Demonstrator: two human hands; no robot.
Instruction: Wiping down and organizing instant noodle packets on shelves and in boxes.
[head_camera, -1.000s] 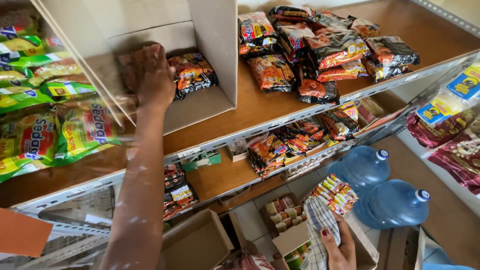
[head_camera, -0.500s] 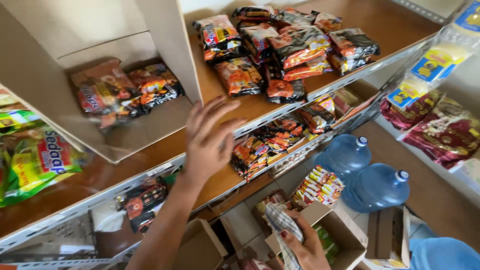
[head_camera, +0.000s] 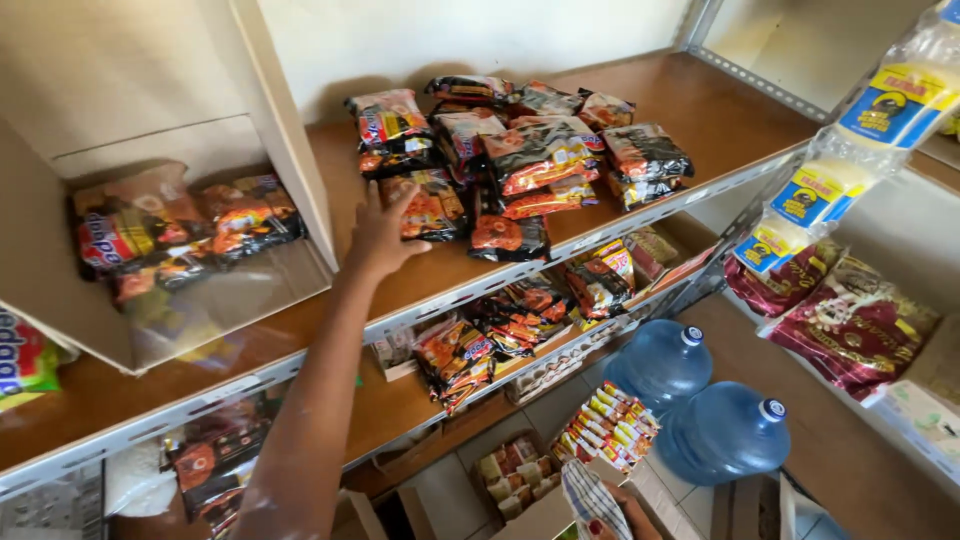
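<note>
A long wooden shelf (head_camera: 700, 120) with a metal front edge is seen across the view, with lower shelves beneath it. On its left part a large open cardboard box (head_camera: 120, 90) lies on its side, and red and black snack packets (head_camera: 180, 235) are stacked inside it against the back. Two blue water jugs (head_camera: 690, 400) stand side by side on the floor at the lower right, and a strip of yellow and blue sachets (head_camera: 850, 160) hangs at the right above dark red bags (head_camera: 850, 325). A heap of orange, red and black noodle packets (head_camera: 520, 150) is spread over the middle of the upper shelf. The left hand (head_camera: 385, 235) is stretched out over the shelf, fingers spread wide and nothing grasped; its fingertips touch or nearly touch the nearest packet (head_camera: 435, 205) at the heap's left edge, just right of the box wall. No obstacle lies between hand and heap. Only a small part of the right hand (head_camera: 625, 512) shows at the bottom edge, by a striped cloth (head_camera: 590, 500); whether anything is gripped cannot be told
</note>
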